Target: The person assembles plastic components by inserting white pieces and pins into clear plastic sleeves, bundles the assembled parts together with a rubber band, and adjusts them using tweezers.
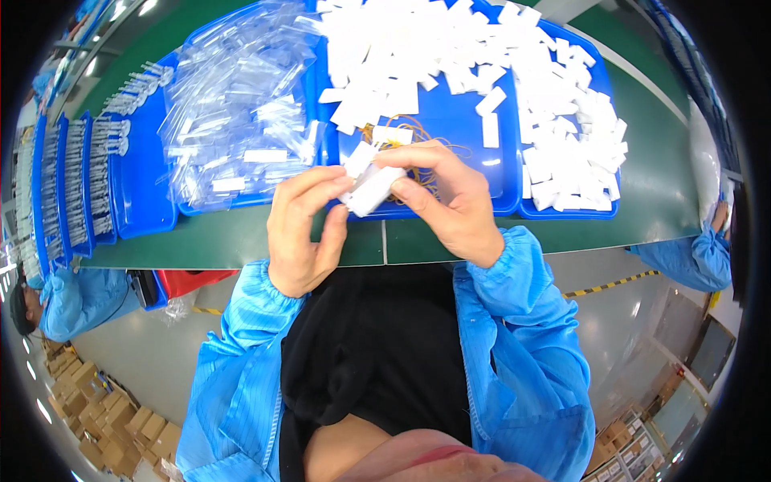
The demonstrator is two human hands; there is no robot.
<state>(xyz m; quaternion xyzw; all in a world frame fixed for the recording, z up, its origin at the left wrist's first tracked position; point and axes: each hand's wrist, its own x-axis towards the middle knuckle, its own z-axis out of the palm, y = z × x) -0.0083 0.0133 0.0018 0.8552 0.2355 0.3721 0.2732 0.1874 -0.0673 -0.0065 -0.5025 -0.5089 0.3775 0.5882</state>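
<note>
**Close, careful and two-handed**

And here we are at the green bench (210, 247), with both of the person's hands busy on one small white box (371, 194). It's up in the air over the near side of the middle blue tray (459, 122), just in front of a tangle of yellow-brown rubber bands (423, 178).

The left hand (299, 229) has its grip closed on the box's left end, fingertips above, thumb below. Across from it, the right hand (451, 197) clamps the other end, forefinger over the top and thumb at the near edge. A greyish gap shows between the white faces; from here I can't tell whether that's an opening or a second piece.

So the step in hand, I'd say, is fine handling: turning or fitting, not reaching. The next move seems to call for light, matched pressure from both sides, because a piece like that could well crease or slip.

Around them, plenty of stock: a heap of white boxes (385, 52) behind, more white pieces (566, 104) to the right, and clear plastic sleeves (241, 96) piled to the left.
</note>
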